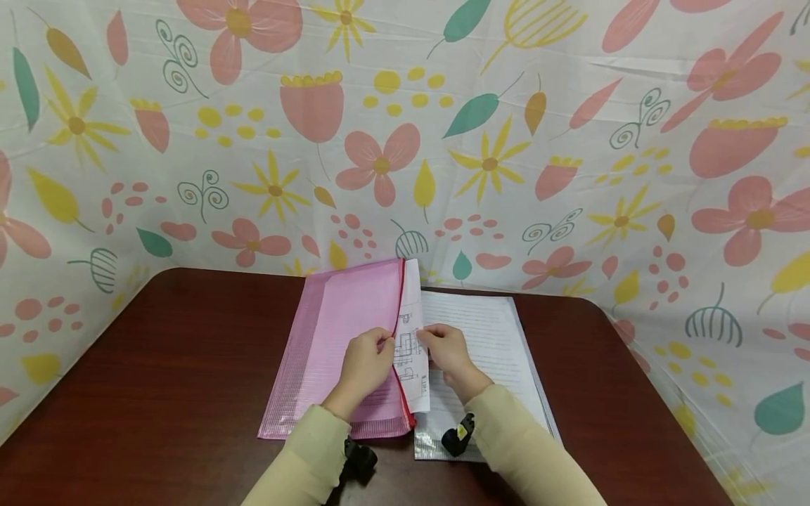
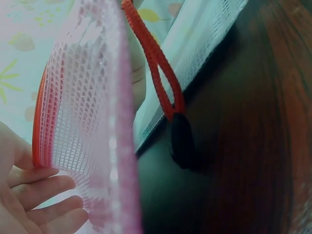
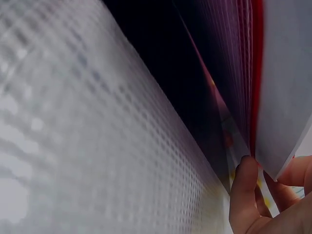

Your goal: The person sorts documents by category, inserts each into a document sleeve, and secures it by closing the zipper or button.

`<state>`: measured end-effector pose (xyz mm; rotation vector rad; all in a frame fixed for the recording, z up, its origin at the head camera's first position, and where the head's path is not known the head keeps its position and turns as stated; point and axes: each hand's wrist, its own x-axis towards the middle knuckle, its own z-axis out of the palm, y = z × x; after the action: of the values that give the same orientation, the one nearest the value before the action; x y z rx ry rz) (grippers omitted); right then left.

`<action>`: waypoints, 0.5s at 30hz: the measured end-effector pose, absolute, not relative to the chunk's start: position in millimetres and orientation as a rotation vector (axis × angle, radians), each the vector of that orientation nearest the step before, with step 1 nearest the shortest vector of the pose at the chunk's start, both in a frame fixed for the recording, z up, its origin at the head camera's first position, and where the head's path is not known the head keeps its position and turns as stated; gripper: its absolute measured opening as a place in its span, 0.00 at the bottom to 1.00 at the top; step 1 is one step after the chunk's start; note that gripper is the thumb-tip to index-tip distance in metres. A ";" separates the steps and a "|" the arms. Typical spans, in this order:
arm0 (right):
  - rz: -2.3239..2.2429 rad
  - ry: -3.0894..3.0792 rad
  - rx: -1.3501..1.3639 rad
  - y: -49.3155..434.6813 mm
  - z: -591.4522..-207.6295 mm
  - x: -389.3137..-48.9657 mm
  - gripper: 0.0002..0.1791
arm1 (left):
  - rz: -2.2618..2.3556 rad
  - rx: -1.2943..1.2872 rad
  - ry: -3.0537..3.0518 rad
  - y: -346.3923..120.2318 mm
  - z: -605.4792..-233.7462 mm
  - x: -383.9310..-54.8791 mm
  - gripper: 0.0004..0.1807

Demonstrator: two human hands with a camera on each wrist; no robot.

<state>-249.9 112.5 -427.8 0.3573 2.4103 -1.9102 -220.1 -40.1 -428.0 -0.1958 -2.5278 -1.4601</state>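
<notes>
A pink mesh zipper pouch (image 1: 354,302) lies at the middle of the table, its red zipper edge (image 2: 38,112) facing right. My left hand (image 1: 367,365) pinches that edge between thumb and fingers. White paper (image 1: 414,383) with printed line drawings sticks out of the pouch's opening. My right hand (image 1: 449,351) pinches the paper's right edge; in the right wrist view its fingers (image 3: 243,195) are at the paper's corner. How many sheets there are, I cannot tell. A red cord pull (image 2: 156,63) with a black end hangs by the pouch in the left wrist view.
Right of the pink pouch, partly beneath the paper and my right arm, lies a clear mesh pouch (image 1: 493,330) with lined white paper inside. Both are on a dark red-brown table (image 1: 158,393). A flowered white cloth (image 1: 405,140) hangs behind the table.
</notes>
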 end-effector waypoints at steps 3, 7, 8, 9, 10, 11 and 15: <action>-1.919 2.410 0.341 108.7 -428.1 -249.7 0.12 | -1.485 -0.209 -2.515 -40.5 -427.3 -220.1 0.11; -1.920 2.402 0.328 103.2 -428.9 -249.9 0.12 | -1.505 -0.243 -2.497 -40.9 -426.0 -219.9 0.11; -1.921 2.404 0.321 101.9 -429.2 -250.0 0.12 | -1.499 -0.251 -2.493 -40.9 -426.0 -219.9 0.10; -1.925 2.400 0.317 100.7 -429.5 -250.2 0.12 | -1.495 -0.256 -2.490 -41.0 -426.0 -220.0 0.10; -1.929 2.395 0.317 99.5 -429.5 -250.4 0.12 | -1.494 -0.259 -2.486 -41.1 -425.8 -220.0 0.10; -1.928 2.401 0.309 98.4 -429.7 -250.7 0.12 | -1.491 -0.262 -2.483 -41.2 -425.8 -220.2 0.10; -1.914 2.446 0.279 94.3 -430.0 -252.4 0.12 | -1.505 -0.257 -2.477 -42.1 -425.1 -221.0 0.10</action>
<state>-252.4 94.3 -430.0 0.2789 2.4458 -1.9139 -221.0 -42.1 -425.1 -0.2575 -2.4774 -1.5051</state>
